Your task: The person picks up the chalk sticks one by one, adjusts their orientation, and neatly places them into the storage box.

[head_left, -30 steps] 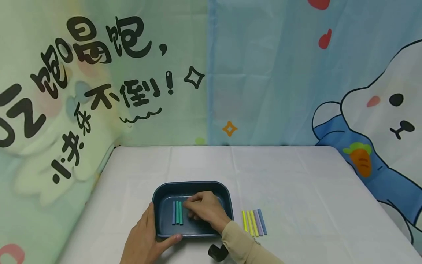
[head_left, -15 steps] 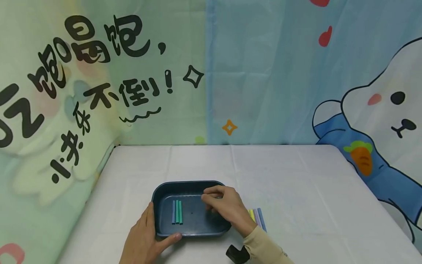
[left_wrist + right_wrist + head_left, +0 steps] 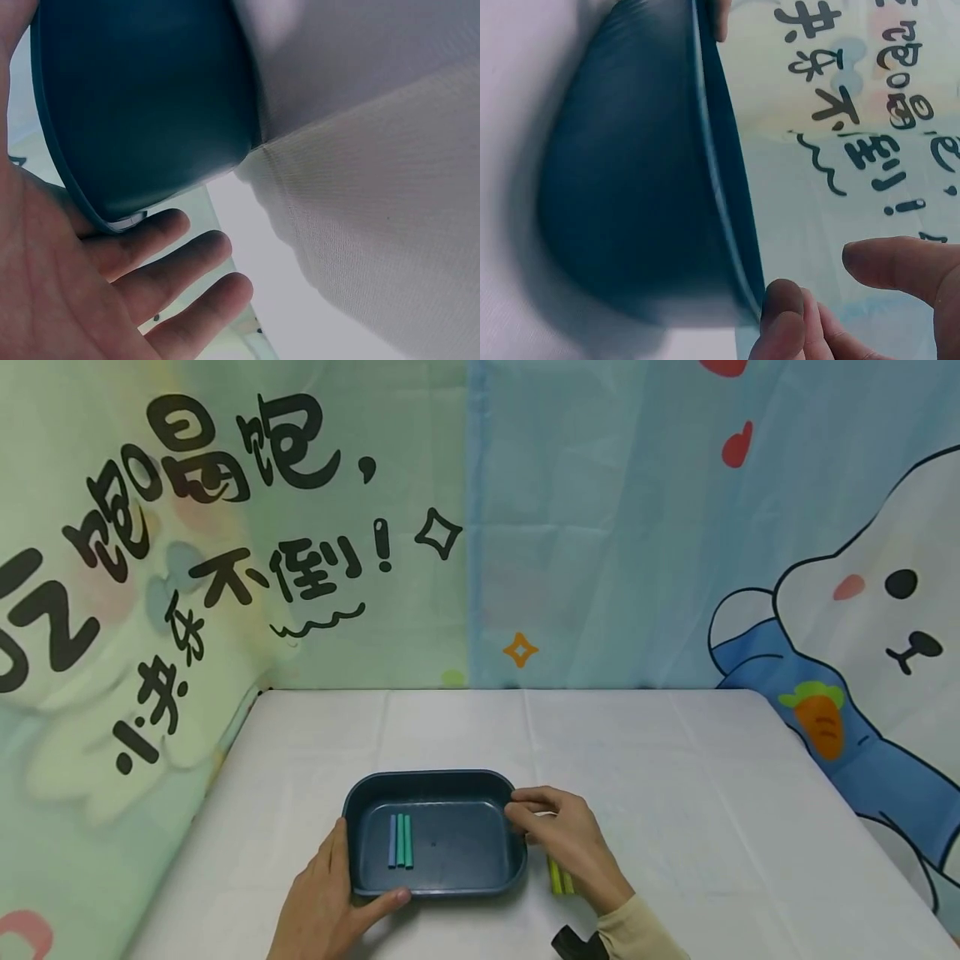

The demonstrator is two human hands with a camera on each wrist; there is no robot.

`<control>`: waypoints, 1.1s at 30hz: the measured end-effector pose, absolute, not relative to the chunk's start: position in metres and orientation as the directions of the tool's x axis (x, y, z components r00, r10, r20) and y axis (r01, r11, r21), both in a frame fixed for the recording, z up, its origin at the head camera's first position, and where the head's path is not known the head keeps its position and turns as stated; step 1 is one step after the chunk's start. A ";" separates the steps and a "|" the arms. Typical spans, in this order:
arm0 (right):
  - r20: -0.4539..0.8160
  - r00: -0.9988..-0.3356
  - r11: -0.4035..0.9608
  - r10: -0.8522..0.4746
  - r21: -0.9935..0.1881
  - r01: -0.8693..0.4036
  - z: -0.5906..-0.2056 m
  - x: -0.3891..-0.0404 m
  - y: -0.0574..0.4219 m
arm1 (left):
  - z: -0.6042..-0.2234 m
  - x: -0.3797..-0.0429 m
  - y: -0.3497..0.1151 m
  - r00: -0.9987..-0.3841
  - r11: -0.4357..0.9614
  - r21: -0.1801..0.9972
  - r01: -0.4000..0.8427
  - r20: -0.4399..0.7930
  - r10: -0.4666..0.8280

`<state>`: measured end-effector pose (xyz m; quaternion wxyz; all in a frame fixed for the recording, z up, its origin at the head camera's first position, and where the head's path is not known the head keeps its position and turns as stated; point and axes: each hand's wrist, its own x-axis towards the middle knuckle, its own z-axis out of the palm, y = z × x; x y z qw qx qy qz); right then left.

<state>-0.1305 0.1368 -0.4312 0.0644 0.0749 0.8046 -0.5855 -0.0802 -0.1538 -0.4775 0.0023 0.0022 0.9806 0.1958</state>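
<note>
A dark blue rectangular tray (image 3: 465, 877) stands on the white table. Inside, toward its left, one blue stick (image 3: 392, 842) and two green sticks (image 3: 405, 842) lie side by side. My left hand (image 3: 318, 893) rests at the tray's near left corner, thumb along the front rim. In the left wrist view its fingers (image 3: 180, 277) reach out straight past the rim. Over the tray's right rim is my right hand (image 3: 562, 835), holding nothing, with a gap between thumb and fingertips in the right wrist view. Beneath it several yellow sticks (image 3: 556, 878) show partly, the hand covering their upper ends.
A white cloth covers the table (image 3: 675, 793). Printed curtains (image 3: 600, 527) hang behind and to the left. A black wrist-worn piece (image 3: 579, 943) sits by the right sleeve (image 3: 643, 931).
My right hand has moved right, from over the tray's middle to its right rim and the loose sticks, hiding the purple and blue ones. The left hand and the tray have hardly moved.
</note>
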 end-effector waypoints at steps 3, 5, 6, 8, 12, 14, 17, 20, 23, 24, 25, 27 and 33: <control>-0.191 -0.979 0.335 0.075 -0.919 0.205 -0.434 -0.130 0.143 | -0.477 -0.080 -0.153 -1.000 0.925 0.381 -0.007 -0.014 -0.002; -0.191 -0.977 0.351 0.094 -0.912 0.212 -0.435 -0.131 0.147 | -0.476 -0.080 -0.153 -1.000 0.926 0.378 -0.011 -0.018 -0.004; -0.191 -0.976 0.357 0.102 -0.909 0.215 -0.436 -0.131 0.149 | -0.476 -0.080 -0.153 -1.000 0.926 0.377 -0.011 -0.018 -0.004; -0.191 -0.974 0.369 0.118 -0.903 0.222 -0.437 -0.131 0.153 | -0.477 -0.081 -0.153 -1.000 0.928 0.373 -0.012 -0.020 -0.005; -0.185 -0.974 0.396 0.132 -0.891 0.223 -0.438 -0.129 0.166 | -0.477 -0.081 -0.153 -1.000 0.928 0.372 -0.022 -0.029 -0.012; -0.188 -0.972 0.416 0.141 -0.880 0.230 -0.438 -0.128 0.173 | -0.477 -0.081 -0.153 -0.999 0.929 0.371 -0.024 -0.030 -0.014; -0.194 -0.969 0.429 0.151 -0.871 0.241 -0.437 -0.126 0.185 | -0.477 -0.081 -0.153 -1.000 0.927 0.375 -0.010 -0.016 -0.005; -0.200 -0.965 0.458 0.167 -0.851 0.256 -0.438 -0.124 0.196 | -0.478 -0.080 -0.154 -1.000 0.923 0.384 0.007 0.001 0.007; -0.207 -0.961 0.510 0.182 -0.816 0.272 -0.440 -0.123 0.204 | -0.479 -0.080 -0.154 -1.000 0.923 0.384 0.004 -0.004 0.007; -0.206 -0.961 0.534 0.186 -0.800 0.274 -0.441 -0.122 0.207 | -0.479 -0.080 -0.154 -1.000 0.924 0.383 0.001 -0.009 0.005; -0.204 -0.962 0.553 0.184 -0.787 0.273 -0.442 -0.122 0.209 | -0.479 -0.080 -0.154 -1.000 0.924 0.383 -0.003 -0.013 0.003; -0.202 -0.963 0.585 0.178 -0.765 0.269 -0.444 -0.122 0.214 | -0.478 -0.080 -0.154 -1.000 0.924 0.382 -0.009 -0.021 -0.001; -0.218 -0.963 0.637 0.160 -0.722 0.269 -0.452 -0.120 0.223 | -0.479 -0.081 -0.154 -1.000 0.921 0.389 -0.012 -0.023 -0.003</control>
